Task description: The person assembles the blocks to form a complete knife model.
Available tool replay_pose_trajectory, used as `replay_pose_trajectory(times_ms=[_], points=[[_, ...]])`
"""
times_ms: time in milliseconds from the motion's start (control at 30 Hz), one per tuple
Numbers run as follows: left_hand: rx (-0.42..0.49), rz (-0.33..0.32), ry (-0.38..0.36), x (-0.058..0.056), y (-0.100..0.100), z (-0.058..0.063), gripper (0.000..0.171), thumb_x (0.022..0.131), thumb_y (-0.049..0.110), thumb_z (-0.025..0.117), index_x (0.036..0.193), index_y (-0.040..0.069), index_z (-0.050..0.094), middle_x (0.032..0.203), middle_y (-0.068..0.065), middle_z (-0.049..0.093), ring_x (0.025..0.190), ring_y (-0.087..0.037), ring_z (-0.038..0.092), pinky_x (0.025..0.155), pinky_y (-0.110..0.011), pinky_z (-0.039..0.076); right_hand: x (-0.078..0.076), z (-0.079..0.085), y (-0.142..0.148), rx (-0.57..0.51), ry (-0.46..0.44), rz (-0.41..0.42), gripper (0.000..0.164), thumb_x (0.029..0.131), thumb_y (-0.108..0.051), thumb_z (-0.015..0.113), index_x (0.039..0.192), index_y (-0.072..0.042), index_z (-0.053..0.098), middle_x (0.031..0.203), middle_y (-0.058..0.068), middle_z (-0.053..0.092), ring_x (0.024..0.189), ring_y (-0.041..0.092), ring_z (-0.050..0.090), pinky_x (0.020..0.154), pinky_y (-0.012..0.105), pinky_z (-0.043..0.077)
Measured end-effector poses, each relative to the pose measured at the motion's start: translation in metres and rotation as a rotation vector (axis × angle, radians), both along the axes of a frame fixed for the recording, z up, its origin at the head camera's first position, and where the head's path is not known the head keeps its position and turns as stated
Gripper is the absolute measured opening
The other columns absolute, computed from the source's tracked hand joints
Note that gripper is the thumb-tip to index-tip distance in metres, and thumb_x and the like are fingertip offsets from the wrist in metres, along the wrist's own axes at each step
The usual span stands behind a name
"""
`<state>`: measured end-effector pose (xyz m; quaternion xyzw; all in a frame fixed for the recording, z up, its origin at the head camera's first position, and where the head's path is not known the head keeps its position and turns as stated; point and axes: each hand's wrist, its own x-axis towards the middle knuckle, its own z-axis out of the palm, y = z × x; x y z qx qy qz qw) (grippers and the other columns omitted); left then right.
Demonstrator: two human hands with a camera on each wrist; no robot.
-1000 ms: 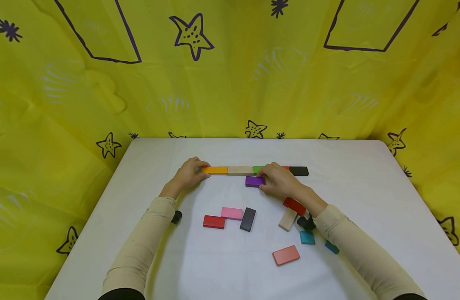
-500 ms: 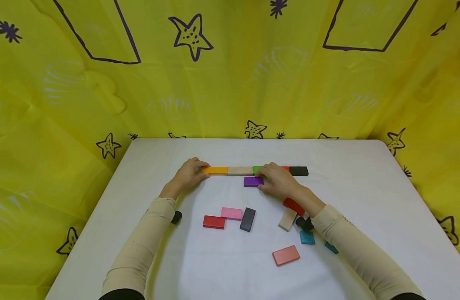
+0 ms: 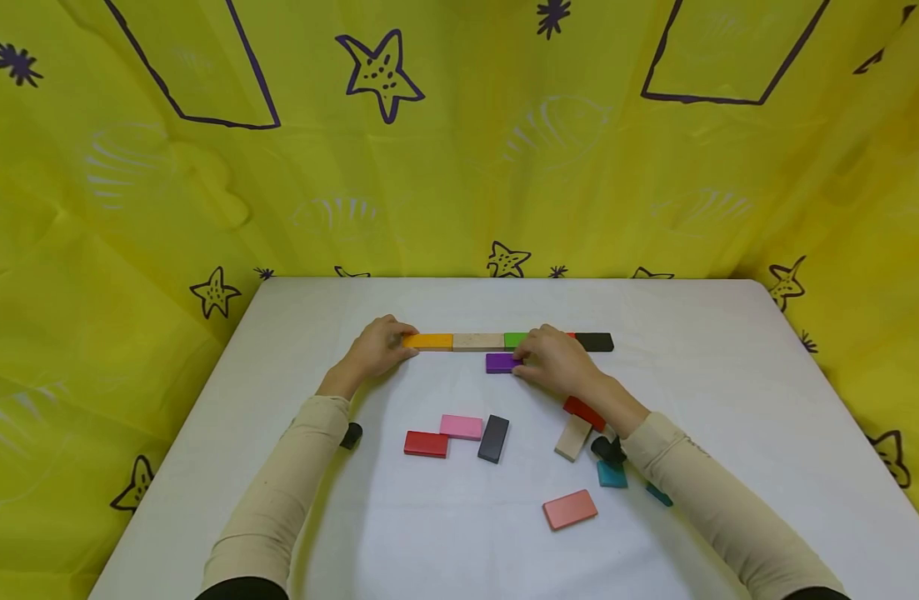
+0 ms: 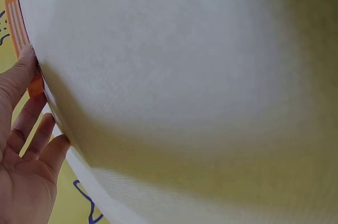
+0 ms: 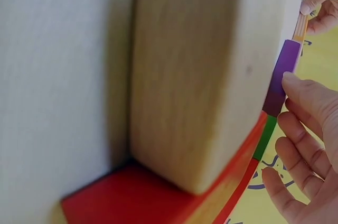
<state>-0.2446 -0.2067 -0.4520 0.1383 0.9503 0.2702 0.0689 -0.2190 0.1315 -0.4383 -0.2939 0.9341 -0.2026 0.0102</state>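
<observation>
Below frame centre, we see the right hand [image 3: 556,362] narrowly pinch a purple rectangular wooden-looking block [image 3: 498,363] by its right end; the left hand [image 3: 375,346] likewise pinches the orange rectangular block [image 3: 431,342] ending the multicoloured row [image 3: 478,342], presumably steadying it.

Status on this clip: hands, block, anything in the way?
Left hand pinches orange rectangular block at left end of straight, multicoloured block row. Right hand holds purple rectangular block, near side of row. No loose block seen between them.
</observation>
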Motion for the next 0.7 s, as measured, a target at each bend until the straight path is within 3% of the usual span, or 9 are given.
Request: replay_pose_trajectory(times_ms=[700], points=[[0.012, -0.005, -0.006, -0.0001, 0.0002, -0.0002, 0.036, 0.095, 0.021, 0.076, 0.127, 0.006, 0.070, 0.110, -0.012, 0.061, 0.101, -0.028, 0.052, 0.093, -0.044, 0.045, -0.0019, 0.0001, -0.0052, -0.022, 0.004, -0.063, 0.020, 0.089, -0.024, 0.082, 0.103, -0.009, 0.080, 0.096, 0.003, 0.071, 0.092, 0.022, 0.057, 0.078, 0.038, 0.051]])
